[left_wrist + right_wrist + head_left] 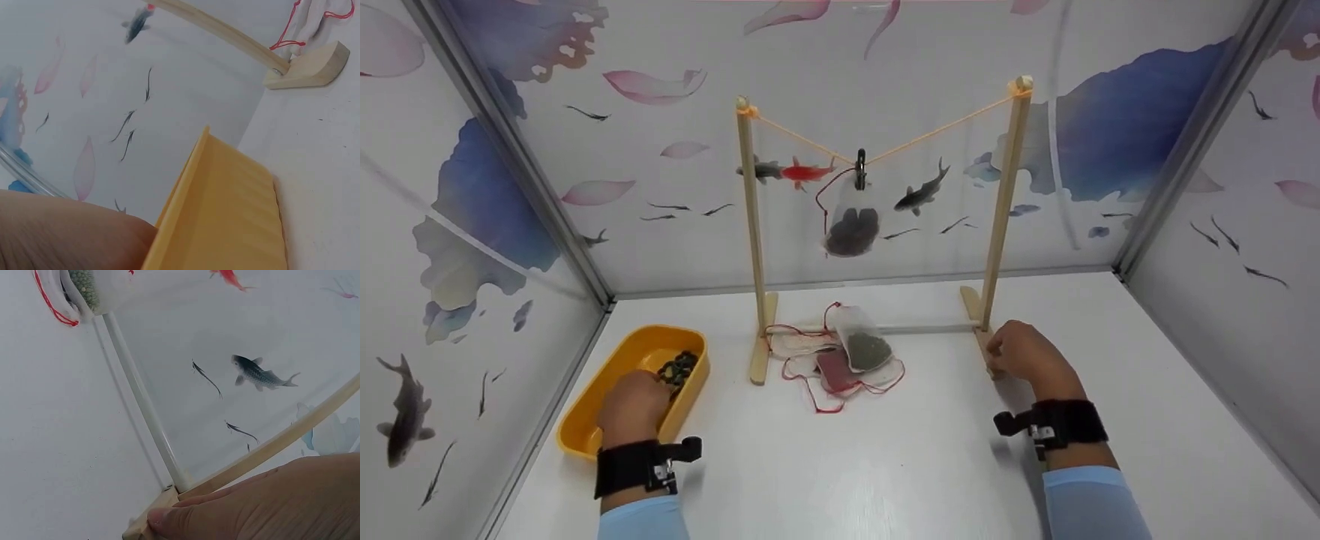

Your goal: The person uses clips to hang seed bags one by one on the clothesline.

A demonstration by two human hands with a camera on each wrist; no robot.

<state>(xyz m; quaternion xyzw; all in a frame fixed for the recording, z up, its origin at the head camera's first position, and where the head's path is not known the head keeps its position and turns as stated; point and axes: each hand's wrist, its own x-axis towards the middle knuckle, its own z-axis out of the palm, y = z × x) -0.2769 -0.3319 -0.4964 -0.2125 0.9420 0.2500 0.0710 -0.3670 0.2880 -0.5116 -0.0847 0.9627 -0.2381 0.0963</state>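
Observation:
My left hand (634,401) reaches into a yellow tray (577,429), beside several dark green clips (678,369). Its fingertips are hidden, and in the left wrist view the tray wall (230,208) covers them. On the right, my right hand (1027,356) grips the wooden foot of a stand (147,517), its thumb (163,520) lying on the wood. An orange string (937,139) sags between the stand's two posts. From its middle a dark clip (860,169) holds up a mesh bag (851,232) with dark contents and a red drawstring.
Mesh bags lie piled between the posts, one with green contents (868,351) and one with reddish contents (837,370), their red drawstrings spread around. A pale crossbar (926,328) joins the stand's feet low down. Printed panels (690,225) wall the white table (840,465) at the back and sides.

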